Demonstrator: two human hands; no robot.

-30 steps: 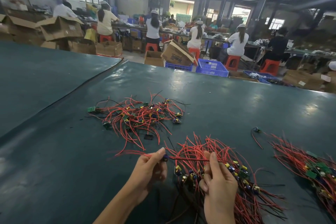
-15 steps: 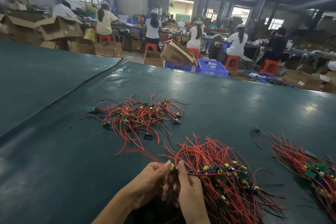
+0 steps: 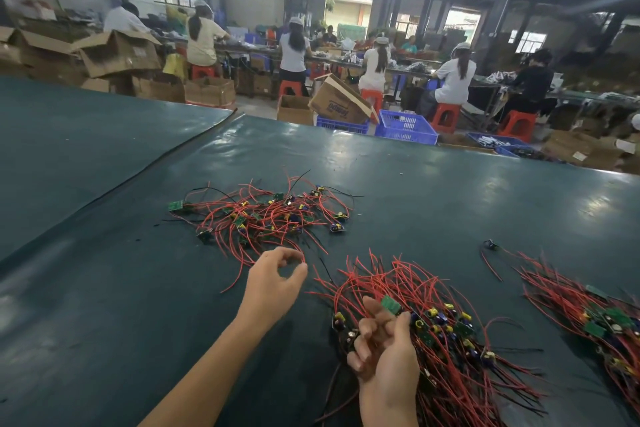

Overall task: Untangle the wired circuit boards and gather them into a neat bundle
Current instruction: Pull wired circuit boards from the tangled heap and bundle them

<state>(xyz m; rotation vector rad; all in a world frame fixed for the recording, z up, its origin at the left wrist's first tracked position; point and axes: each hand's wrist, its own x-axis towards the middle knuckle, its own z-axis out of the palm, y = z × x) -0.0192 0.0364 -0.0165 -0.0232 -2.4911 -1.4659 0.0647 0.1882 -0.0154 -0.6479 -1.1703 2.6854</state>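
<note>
Counter [image 3: 450, 184] is occupied at centre by the bundle of wired circuit boards [image 3: 433, 315], the loose tangle [image 3: 263, 215] beyond. The left hand [image 3: 273, 284] has been moved from the bundle to the tangle's edge, grip curled in a ring; whether a wire is pinched cannot be told. A green board [image 3: 391, 304] on the bundle is pinched in the grip of the right hand [image 3: 384, 357].

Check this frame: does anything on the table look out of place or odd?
One lone board with its wires lies apart, between the near bundle and the right bundle. The far pile is a loose tangle.
</note>
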